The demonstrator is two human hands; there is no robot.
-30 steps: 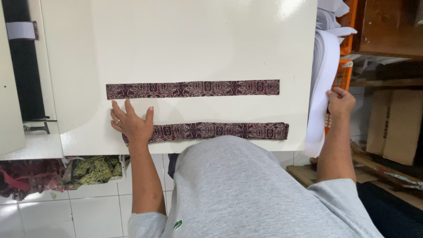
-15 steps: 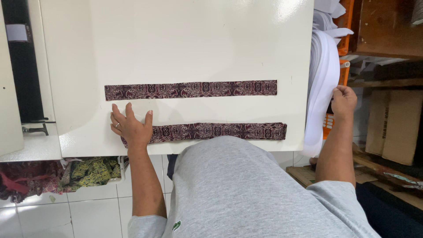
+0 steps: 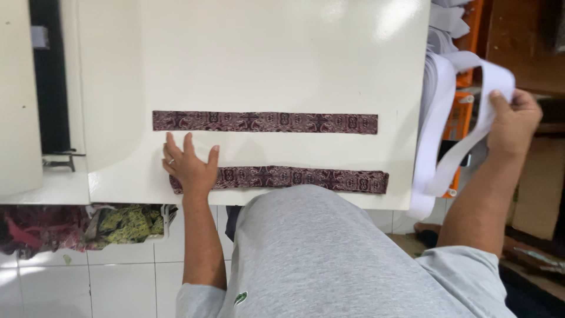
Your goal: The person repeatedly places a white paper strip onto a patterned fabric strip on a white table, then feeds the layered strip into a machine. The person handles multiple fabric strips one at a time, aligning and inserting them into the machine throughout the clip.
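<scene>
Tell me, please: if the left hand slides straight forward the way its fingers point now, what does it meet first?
Probably the upper patterned fabric strip. The left hand lies flat on the white table, fingers pointing away from the body, on the left end of the nearer strip. Only bare tabletop shows between.

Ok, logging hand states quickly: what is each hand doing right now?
Left hand: open, flat on the near patterned strip.
Right hand: closed, holding a white strip beside the table.

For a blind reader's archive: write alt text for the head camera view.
A person's left hand presses flat on the near patterned maroon fabric strip on a cream table, while the right hand lifts white strips off its edge. A second maroon strip lies parallel.
</scene>
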